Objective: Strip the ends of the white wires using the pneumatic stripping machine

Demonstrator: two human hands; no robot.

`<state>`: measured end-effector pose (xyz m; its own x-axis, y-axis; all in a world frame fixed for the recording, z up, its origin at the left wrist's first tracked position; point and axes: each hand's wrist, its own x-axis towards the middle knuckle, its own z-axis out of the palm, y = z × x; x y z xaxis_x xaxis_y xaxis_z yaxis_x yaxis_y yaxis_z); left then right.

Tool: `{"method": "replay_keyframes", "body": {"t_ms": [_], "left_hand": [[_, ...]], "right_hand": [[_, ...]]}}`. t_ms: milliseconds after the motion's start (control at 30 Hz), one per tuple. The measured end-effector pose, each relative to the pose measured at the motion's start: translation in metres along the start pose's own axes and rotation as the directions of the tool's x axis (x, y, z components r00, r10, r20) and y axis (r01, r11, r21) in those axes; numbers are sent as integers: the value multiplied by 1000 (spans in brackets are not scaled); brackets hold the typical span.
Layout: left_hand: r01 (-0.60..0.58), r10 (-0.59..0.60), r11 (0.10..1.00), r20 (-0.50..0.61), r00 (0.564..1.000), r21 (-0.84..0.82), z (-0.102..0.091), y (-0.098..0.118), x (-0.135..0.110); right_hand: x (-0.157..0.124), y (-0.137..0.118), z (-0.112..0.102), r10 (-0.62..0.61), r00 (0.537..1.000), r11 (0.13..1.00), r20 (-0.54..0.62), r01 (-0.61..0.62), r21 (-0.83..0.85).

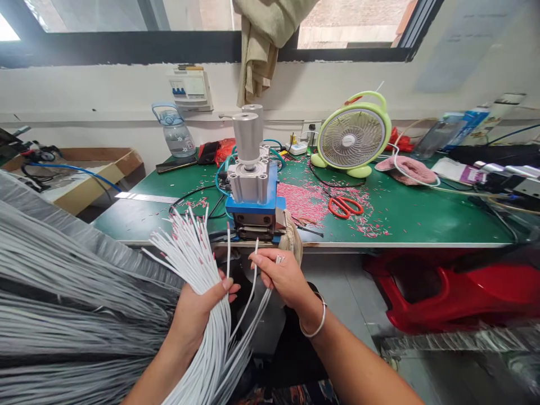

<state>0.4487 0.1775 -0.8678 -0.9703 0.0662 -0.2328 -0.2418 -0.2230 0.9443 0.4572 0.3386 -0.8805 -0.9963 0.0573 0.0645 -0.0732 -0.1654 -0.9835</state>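
My left hand [206, 304] is closed around a thick bundle of white cables [196, 259], many with reddish tips. One cable stands apart from the bundle at the thumb. My right hand [278, 273] pinches a single white cable [255, 275] between thumb and finger, its end pointing up. Several more cables [259, 312] run through the curled fingers of that hand. Just beyond both hands, at the table edge, stands a blue and silver press machine [251, 174] with a metal cylinder on top. The pinched cable's tip is just below the machine's front opening.
Red and white scraps [301, 202] litter the green table [430, 219] right of the machine, near red-handled scissors [346, 207]. Behind stand a green fan [354, 138] and a water bottle [177, 132]. More cables [63, 292] hang at left; a red plastic stool [455, 292] is at right.
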Motion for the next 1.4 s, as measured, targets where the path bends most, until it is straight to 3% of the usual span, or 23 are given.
{"method": "replay_keyframes", "body": {"t_ms": [133,267,400,567,733,833,933,1033,1200,1300,1400], "left_hand": [[-40,31,994,83,996,106,2,-3,1],[-94,53,968,176,983,233,-2,-6,3],[-45,37,993,67,997,110,0,5,5],[-28,25,999,-69,997,-35,1,20,9],[-4,-3,997,-93,996,-78,-6,16,13],[33,-37,996,-49,998,-80,-7,10,13],[56,-55,998,34,998,-34,-7,5,11],[44,-45,999,92,995,20,-6,1,10],[-19,10,992,74,997,129,-4,-3,9],[-115,84,957,124,989,265,-4,-6,5],[-217,175,895,139,975,390,-7,-7,2]], "right_hand": [[2,-1,3,-23,1000,974,6,21,225],[7,-1,9,51,996,966,68,-67,251],[15,-5,11,131,991,897,-22,-109,429],[23,-12,9,232,971,788,-48,-159,594],[20,-5,6,147,984,874,-100,-82,478],[12,1,2,66,997,960,-47,-50,277],[5,3,1,59,998,989,24,-62,135],[3,2,0,58,998,985,31,-62,161],[5,3,2,45,994,936,100,-77,345],[5,7,9,84,985,966,148,-117,231],[6,8,15,107,989,969,102,-126,211]]}}
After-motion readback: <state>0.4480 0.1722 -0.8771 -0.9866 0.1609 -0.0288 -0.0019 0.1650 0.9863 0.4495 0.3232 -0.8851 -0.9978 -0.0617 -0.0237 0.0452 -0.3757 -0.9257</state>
